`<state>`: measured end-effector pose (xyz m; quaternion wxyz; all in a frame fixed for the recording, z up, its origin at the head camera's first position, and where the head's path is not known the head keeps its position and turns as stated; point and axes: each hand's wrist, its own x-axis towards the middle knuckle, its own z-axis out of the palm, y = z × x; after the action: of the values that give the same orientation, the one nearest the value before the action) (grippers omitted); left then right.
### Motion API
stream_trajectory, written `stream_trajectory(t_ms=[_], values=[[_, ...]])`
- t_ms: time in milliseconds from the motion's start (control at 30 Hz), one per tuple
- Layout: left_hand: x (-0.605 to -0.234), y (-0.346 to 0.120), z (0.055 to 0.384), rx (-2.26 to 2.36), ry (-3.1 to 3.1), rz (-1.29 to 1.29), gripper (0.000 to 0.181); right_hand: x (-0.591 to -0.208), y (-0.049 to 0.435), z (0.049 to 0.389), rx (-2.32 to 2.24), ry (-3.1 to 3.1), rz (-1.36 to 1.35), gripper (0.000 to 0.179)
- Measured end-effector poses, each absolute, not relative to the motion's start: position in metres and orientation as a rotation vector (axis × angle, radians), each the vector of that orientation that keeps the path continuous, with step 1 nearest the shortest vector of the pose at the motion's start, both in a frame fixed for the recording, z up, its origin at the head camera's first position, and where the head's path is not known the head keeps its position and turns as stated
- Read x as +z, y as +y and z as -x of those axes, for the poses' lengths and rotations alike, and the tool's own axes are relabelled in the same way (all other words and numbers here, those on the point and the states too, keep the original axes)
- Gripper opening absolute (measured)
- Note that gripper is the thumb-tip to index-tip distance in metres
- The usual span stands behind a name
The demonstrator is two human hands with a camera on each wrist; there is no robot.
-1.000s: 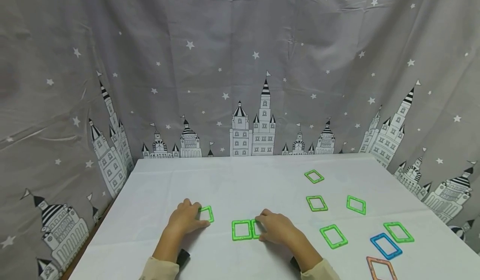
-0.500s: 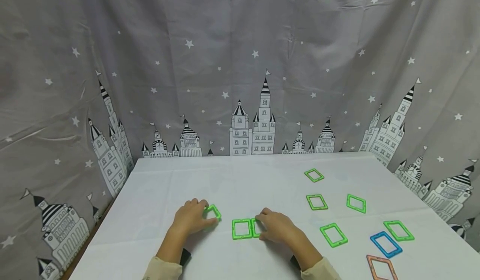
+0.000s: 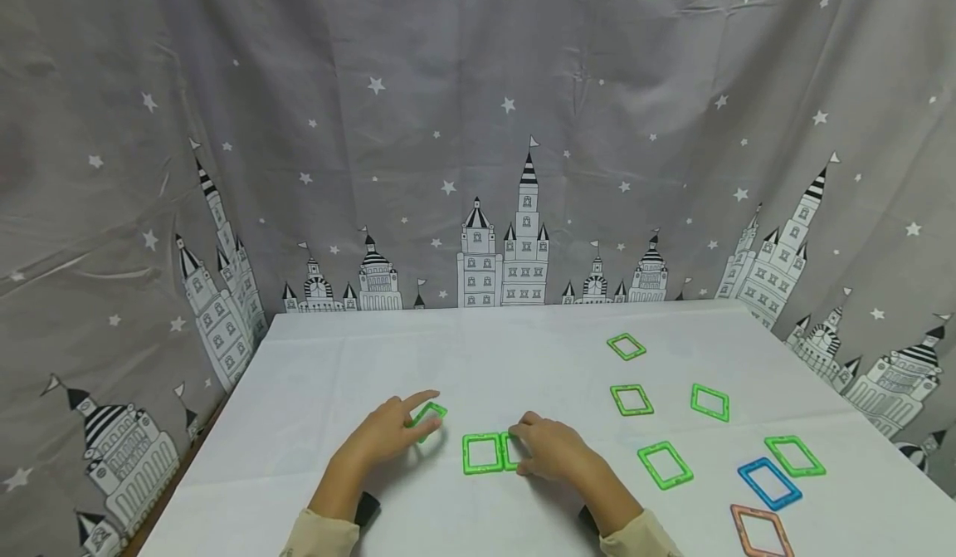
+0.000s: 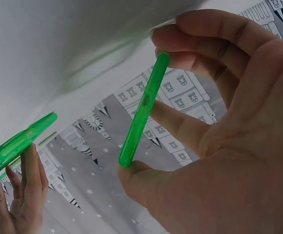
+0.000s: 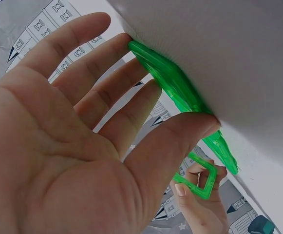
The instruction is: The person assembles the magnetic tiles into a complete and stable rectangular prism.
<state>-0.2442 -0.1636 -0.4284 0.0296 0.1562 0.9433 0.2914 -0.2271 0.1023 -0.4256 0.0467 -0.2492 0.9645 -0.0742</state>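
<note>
My left hand (image 3: 382, 431) grips a green square magnetic tile (image 4: 144, 111), an open frame, tilted between thumb and fingers. In the left wrist view it shows edge-on, with the thumb at one end and fingertips near the other. Two more green tiles lie side by side on the table's middle, edges meeting. The left one, a green square frame (image 3: 482, 470), shows whole. My right hand (image 3: 558, 454) holds the other green tile (image 3: 506, 452), thumb and fingertips at its edges, and covers much of it in the head view.
Several loose green frames, among them a green tile (image 3: 644, 412), lie on the white table (image 3: 336, 349) to the right. A blue frame (image 3: 782, 502) and an orange frame (image 3: 739, 528) lie at the near right. A grey castle-print curtain (image 3: 418, 150) hangs behind.
My left hand has moved rightward toward the joined pair, turning its tile to a steeper tilt. Its index finger has stretched out. The right hand and the joined tiles stay in place.
</note>
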Motion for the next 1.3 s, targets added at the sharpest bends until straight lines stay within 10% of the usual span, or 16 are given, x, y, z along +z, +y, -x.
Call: stream_trajectory(t_ms=[1300], values=[[-0.428, -0.141, 0.240, 0.959, 2.821, -0.683, 0.038, -0.424, 0.103, 0.227, -0.249, 2.940, 0.743, 0.049]])
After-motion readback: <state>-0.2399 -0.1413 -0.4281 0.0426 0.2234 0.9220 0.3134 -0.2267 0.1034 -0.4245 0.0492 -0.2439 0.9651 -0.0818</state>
